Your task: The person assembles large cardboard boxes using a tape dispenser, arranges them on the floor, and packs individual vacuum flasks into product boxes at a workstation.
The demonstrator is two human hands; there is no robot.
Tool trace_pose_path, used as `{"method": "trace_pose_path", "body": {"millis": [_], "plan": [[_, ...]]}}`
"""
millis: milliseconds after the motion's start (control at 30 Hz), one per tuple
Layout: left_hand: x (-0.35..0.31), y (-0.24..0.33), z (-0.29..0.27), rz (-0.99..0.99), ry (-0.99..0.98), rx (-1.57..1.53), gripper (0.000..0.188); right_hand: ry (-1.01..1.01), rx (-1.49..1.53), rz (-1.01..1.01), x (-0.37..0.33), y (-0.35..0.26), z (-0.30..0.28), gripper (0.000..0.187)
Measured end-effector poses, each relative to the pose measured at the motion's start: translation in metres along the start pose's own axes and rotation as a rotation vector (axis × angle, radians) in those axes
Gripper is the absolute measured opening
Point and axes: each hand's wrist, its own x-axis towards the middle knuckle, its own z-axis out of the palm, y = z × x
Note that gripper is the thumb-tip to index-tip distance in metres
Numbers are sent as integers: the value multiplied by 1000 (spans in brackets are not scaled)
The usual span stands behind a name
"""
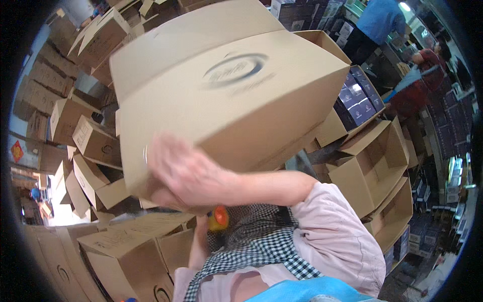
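A large brown cardboard box (211, 110) with a dark oval print fills the middle, tilted, one flap (196, 43) raised at its far side. My right arm reaches across to the left, and my right hand (186, 173) is at the box's near left corner. Motion blur smears its fingers, so their grip is unclear. Below it my left forearm (199, 246) rises toward the box; the left hand is mostly hidden behind the right one and the box. Beside that forearm shows a round orange and yellow thing (219, 218), whose kind I cannot make out.
Open cartons (375, 171) stack up at right; another holds dark blue packs (358, 98). Closed cartons (126, 256) stand at near left, and more boxes (98, 138) pile up farther left. Two people, one in a blue top (381, 22), one in dark red (427, 75), are at far right.
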Motion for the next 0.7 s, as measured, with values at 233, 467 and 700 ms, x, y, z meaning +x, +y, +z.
{"method": "trace_pose_path", "body": {"millis": [233, 467, 700], "plan": [[-66, -136, -31, -294, 369, -25, 44, 30, 16, 1113, -220, 175, -35, 65], [-81, 99, -148, -90, 756, 77, 38, -570, 48, 959, -214, 106, 96, 72], [-20, 102, -228, -90, 642, 248, 36, -140, 428, 1602, -310, 200, 121, 72]]}}
